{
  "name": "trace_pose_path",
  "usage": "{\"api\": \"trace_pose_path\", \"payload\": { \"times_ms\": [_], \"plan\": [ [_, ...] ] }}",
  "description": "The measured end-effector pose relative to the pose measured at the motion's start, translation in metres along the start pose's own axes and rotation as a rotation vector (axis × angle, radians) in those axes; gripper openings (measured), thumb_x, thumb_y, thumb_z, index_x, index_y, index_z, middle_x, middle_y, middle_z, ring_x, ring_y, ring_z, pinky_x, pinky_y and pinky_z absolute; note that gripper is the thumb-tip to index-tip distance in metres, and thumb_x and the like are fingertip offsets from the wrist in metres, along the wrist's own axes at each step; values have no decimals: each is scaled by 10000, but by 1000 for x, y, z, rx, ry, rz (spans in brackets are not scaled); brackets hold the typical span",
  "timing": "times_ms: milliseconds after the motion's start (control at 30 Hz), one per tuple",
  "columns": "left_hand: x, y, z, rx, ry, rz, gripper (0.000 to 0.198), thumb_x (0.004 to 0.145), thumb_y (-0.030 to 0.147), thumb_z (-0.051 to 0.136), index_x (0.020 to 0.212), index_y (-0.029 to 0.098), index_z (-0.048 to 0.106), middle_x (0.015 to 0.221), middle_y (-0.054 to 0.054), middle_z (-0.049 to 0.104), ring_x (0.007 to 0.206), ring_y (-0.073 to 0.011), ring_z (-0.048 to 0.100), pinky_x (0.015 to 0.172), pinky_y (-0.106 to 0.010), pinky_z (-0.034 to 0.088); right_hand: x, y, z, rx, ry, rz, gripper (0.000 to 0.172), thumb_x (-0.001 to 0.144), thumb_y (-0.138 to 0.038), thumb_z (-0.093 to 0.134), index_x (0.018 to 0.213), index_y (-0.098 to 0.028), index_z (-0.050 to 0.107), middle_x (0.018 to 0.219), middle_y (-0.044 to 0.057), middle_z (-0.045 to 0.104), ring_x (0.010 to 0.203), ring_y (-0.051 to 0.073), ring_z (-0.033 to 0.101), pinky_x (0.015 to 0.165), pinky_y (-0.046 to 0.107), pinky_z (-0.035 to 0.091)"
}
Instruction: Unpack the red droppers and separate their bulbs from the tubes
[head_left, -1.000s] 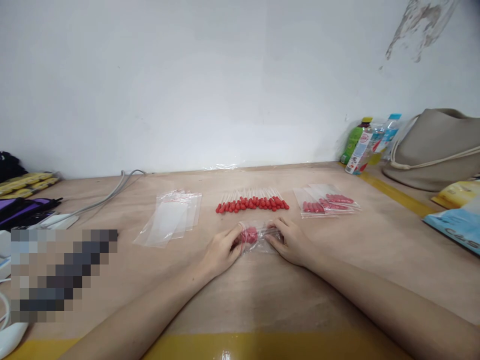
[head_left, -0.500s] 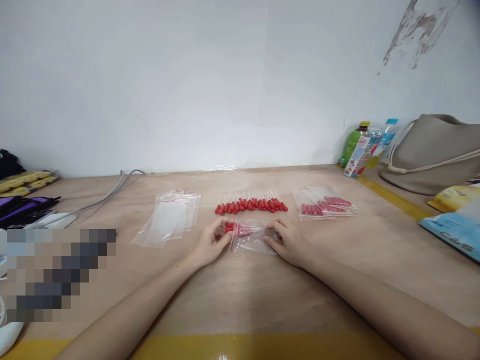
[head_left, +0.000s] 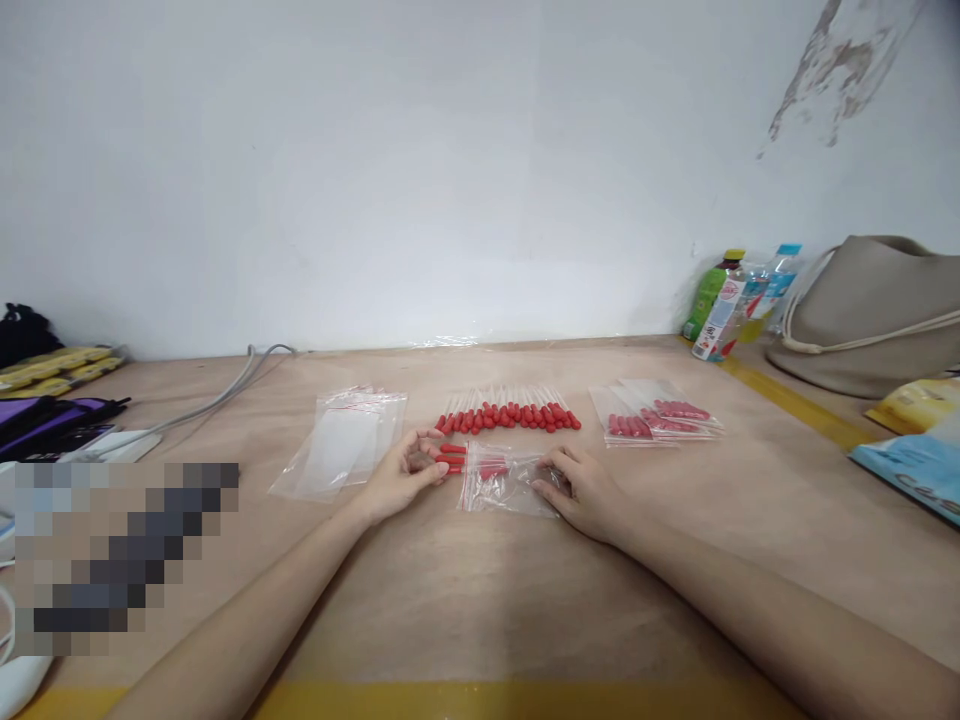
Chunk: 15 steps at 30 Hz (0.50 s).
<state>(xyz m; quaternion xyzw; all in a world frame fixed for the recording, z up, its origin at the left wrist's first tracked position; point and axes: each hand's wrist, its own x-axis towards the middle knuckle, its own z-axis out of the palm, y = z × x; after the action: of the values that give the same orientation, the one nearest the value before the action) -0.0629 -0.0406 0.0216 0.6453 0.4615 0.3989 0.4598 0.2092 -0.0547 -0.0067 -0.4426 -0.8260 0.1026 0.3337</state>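
Observation:
A small clear zip bag point(head_left: 504, 480) lies on the wooden table point(head_left: 480, 600) between my hands. My left hand point(head_left: 399, 475) pinches the red bulbs of a few thin droppers point(head_left: 452, 458) that stick out of the bag's left mouth. My right hand point(head_left: 581, 488) presses the bag's right end with bent fingers. Behind them lies a row of red-tipped droppers point(head_left: 508, 412). A pile of empty zip bags point(head_left: 341, 448) sits to the left, and filled bags point(head_left: 654, 414) sit to the right.
Drink bottles point(head_left: 731, 300) and a beige bag point(head_left: 874, 310) stand at the back right by the wall. A blue packet point(head_left: 911, 465) lies at the right edge. A grey cable point(head_left: 217, 395) and dark and yellow items point(head_left: 52, 400) occupy the left.
My left hand has drawn leftward away from the bag's middle, and the red dropper bulbs now show outside the bag's left opening. My right hand stays on the bag's right end.

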Motion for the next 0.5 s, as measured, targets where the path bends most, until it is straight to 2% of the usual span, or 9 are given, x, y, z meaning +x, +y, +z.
{"api": "trace_pose_path", "payload": {
  "times_ms": [233, 367, 500],
  "plan": [
    [4, 8, 4, 123, 55, -106, 572, 615, 396, 687, 1110, 186, 494, 931, -29, 564, 629, -92, 533, 643, -259, 441, 0, -2, -1, 14, -16, 5, 114, 789, -255, 501, 859, -173, 539, 825, 46, 536, 715, 149, 505, 651, 280, 418],
    [7, 5, 5, 115, -21, -136, 471, 627, 430, 669, 988, 149, 556, 854, -46, 619, 685, -131, 557, 664, -274, 442, 0, -1, -1, 14, -22, 13, 106, 790, -256, 498, 848, -177, 536, 826, 45, 532, 727, 155, 504, 657, 284, 414],
    [8, 0, 7, 57, -4, -99, 379, 613, 420, 684, 845, 154, 547, 770, -8, 593, 653, -112, 544, 617, -251, 449, 0, 1, 1, 31, -34, 15, 123, 789, -254, 496, 876, -178, 539, 837, 47, 531, 727, 153, 500, 650, 280, 412]
  ]
}}
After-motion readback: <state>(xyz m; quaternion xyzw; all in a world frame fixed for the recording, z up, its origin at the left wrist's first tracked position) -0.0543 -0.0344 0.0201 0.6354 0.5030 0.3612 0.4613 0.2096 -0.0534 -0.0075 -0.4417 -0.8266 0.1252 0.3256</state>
